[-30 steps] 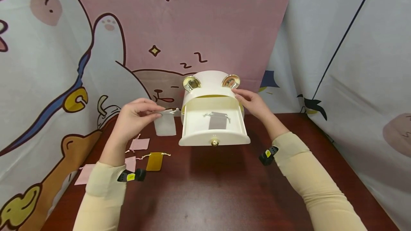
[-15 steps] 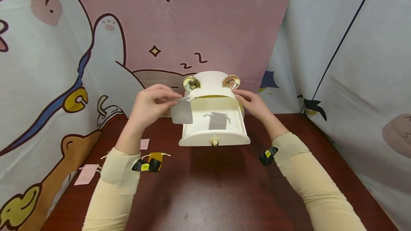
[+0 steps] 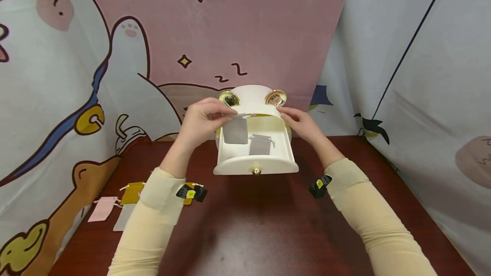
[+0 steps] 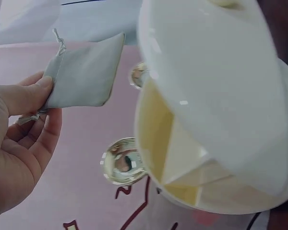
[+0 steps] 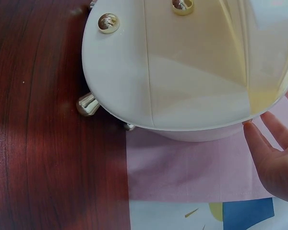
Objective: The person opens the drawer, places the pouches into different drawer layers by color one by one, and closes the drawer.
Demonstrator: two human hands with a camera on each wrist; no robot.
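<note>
My left hand pinches a grey drawstring pouch by its gathered top, between thumb and fingers. The pouch hangs over the left part of a pulled-out drawer in a white rounded box. Inside the drawer lies another grey pouch, with its cords spread. In the left wrist view the held pouch appears flat, cords at both ends of its neck. My right hand touches the box's right side below a gold disc; in the right wrist view its fingertips meet the box's edge.
On the dark red table, left of the box, lie a pink pouch, a mustard pouch and a grey pouch. The left forearm partly covers these and another mustard pouch. A printed cloth hangs behind the box.
My left hand has carried the grey pouch rightward and upward from beside the box to over the open drawer. The right hand has stayed at the box's side.
</note>
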